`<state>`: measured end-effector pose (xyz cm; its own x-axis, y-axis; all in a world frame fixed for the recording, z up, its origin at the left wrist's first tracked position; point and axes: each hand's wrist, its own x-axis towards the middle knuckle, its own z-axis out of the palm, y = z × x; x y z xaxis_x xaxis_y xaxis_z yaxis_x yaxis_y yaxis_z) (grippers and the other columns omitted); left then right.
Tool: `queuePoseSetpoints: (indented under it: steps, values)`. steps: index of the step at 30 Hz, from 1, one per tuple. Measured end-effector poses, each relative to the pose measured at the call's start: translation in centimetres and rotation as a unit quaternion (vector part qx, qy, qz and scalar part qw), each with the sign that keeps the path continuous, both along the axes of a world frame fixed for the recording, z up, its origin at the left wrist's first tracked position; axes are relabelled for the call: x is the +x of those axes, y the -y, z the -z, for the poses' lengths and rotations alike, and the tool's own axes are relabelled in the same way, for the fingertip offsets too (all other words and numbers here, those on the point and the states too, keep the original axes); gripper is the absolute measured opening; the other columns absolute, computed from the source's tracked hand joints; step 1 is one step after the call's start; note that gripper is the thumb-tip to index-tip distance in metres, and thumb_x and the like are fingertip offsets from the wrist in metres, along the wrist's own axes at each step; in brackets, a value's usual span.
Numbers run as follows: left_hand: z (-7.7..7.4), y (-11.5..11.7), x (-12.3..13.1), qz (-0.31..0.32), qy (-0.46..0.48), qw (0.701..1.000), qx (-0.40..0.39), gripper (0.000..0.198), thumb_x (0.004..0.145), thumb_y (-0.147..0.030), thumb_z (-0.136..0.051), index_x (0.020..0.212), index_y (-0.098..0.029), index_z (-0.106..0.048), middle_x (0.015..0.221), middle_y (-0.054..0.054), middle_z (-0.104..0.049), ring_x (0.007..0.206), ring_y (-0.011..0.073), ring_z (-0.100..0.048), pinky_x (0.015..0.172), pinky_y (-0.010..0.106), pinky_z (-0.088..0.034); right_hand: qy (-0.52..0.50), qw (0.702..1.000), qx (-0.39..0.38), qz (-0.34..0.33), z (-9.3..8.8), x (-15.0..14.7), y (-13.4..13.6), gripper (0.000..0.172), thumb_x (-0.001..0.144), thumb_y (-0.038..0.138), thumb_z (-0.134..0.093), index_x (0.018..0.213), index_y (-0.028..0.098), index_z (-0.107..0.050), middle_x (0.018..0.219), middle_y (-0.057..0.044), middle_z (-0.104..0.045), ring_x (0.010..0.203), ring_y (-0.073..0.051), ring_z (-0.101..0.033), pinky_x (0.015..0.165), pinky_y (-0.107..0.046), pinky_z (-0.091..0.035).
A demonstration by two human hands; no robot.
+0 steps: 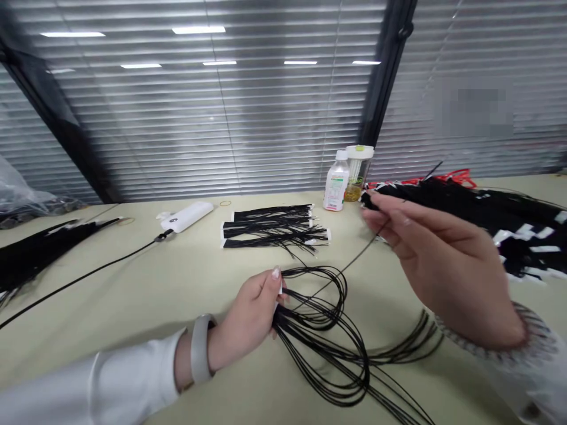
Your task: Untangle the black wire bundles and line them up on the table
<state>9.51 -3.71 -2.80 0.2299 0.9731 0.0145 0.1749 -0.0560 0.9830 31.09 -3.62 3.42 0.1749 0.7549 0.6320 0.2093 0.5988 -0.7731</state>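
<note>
My left hand (245,316) is closed round the gathered end of a looped bundle of thin black wires (287,319). A bit of white shows at its fingertips. The loops spread over the table to the right, with loose ends towards the front. Raised above the table on the right, my right hand (447,260) pinches a single black wire (364,248). This wire slants down to the bundle. Beyond the hands lie several flat strips of short black wires (266,229) with white ends.
Behind the strips stand a small bottle (335,186) and a lidded cup (357,171). A heap of black wires with white tags (491,218) lies at right. At left are a white device (188,216) on a black cable (101,264), dark wires (48,251) and a clear bag (22,192).
</note>
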Motion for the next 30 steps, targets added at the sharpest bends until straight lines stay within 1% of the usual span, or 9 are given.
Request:
queuePoseSetpoints:
  steps: [2,5,6,7,9,11,19,25,30]
  values:
    - [0.0,0.1,0.0,0.004,-0.003,1.0,0.008,0.046,0.086,-0.059,-0.034,0.07,-0.017,-0.046,0.057,-0.005,-0.046,0.036,0.0054,-0.038,0.034,0.019,-0.033,-0.049,0.997,-0.017,-0.049,0.1,-0.3,0.3,0.023,0.088,0.024,-0.051,0.108,0.028,-0.062,0.094,-0.001,-0.068,0.069,-0.01,-0.063,0.069,-0.029,-0.054]
    - [0.2,0.2,-0.1,0.008,-0.001,1.0,0.025,0.045,0.086,-0.058,-0.034,0.07,-0.017,-0.047,0.057,-0.005,-0.046,0.037,0.0061,-0.037,0.034,0.02,-0.032,0.072,0.983,-0.097,-0.139,0.8,-1.1,1.1,0.045,0.089,0.022,-0.046,0.132,0.029,-0.038,0.07,0.003,-0.065,0.045,-0.009,-0.049,0.042,-0.022,-0.045]
    - [0.4,0.2,-0.1,0.009,0.001,1.0,0.026,0.045,0.086,-0.058,-0.034,0.071,-0.018,-0.047,0.056,-0.005,-0.046,0.037,0.0064,-0.037,0.034,0.02,-0.031,0.129,0.971,-0.127,-0.157,1.2,-1.4,1.3,0.044,0.088,0.021,-0.045,0.131,0.026,-0.038,0.067,0.004,-0.063,0.045,-0.009,-0.048,0.041,-0.022,-0.044]
    - [0.4,0.2,-0.1,0.011,0.004,1.0,0.027,0.045,0.086,-0.058,-0.034,0.071,-0.018,-0.047,0.055,-0.005,-0.045,0.037,0.0066,-0.036,0.034,0.02,-0.031,0.186,0.959,-0.144,-0.161,1.5,-1.8,1.5,0.033,0.087,0.02,-0.045,0.121,0.023,-0.047,0.064,0.004,-0.062,0.046,-0.01,-0.048,0.043,-0.022,-0.043]
    - [0.6,0.3,-0.1,0.017,0.008,0.999,0.032,0.046,0.086,-0.059,-0.033,0.071,-0.018,-0.047,0.054,-0.005,-0.044,0.038,0.0071,-0.036,0.035,0.021,-0.031,0.289,0.935,-0.148,-0.144,2.1,-2.5,1.9,0.013,0.086,0.021,-0.047,0.087,0.019,-0.059,0.06,0.003,-0.059,0.05,-0.009,-0.049,0.048,-0.022,-0.041]
    - [0.6,0.3,-0.2,0.023,0.006,0.999,0.04,0.047,0.086,-0.06,-0.032,0.068,-0.018,-0.045,0.053,-0.005,-0.043,0.04,0.0077,-0.035,0.037,0.021,-0.031,0.352,0.919,-0.132,-0.122,2.4,-3.0,2.0,0.019,0.086,0.022,-0.049,0.069,0.018,-0.058,0.058,0.004,-0.058,0.052,-0.009,-0.05,0.051,-0.022,-0.038]
    - [0.6,0.3,-0.4,0.026,-0.021,0.996,0.083,0.048,0.087,-0.058,-0.03,0.069,-0.018,-0.048,0.057,-0.002,-0.046,0.048,0.01,-0.039,0.043,0.022,-0.034,0.42,0.894,-0.081,-0.131,2.4,-2.8,2.1,0.016,0.086,0.02,-0.052,0.075,0.019,-0.062,0.066,0.003,-0.064,0.059,-0.01,-0.055,0.057,-0.021,-0.038]
    - [0.5,0.4,-0.5,0.034,-0.018,0.997,0.06,0.047,0.089,-0.056,-0.029,0.067,-0.018,-0.045,0.056,-0.003,-0.044,0.044,0.0086,-0.038,0.041,0.022,-0.034,0.468,0.881,-0.055,-0.038,2.1,-2.6,2.1,0.026,0.089,0.025,-0.043,0.067,0.018,-0.054,0.056,0.002,-0.054,0.05,-0.01,-0.044,0.051,-0.024,-0.029]
    - [0.6,0.3,-0.5,0.045,-0.02,0.995,0.081,0.047,0.089,-0.056,-0.028,0.066,-0.019,-0.045,0.052,-0.004,-0.042,0.043,0.0095,-0.037,0.039,0.022,-0.033,0.497,0.862,-0.079,-0.064,2.0,-2.9,2.1,0.026,0.087,0.021,-0.041,0.063,0.018,-0.05,0.054,0.002,-0.052,0.05,-0.01,-0.042,0.051,-0.024,-0.028]
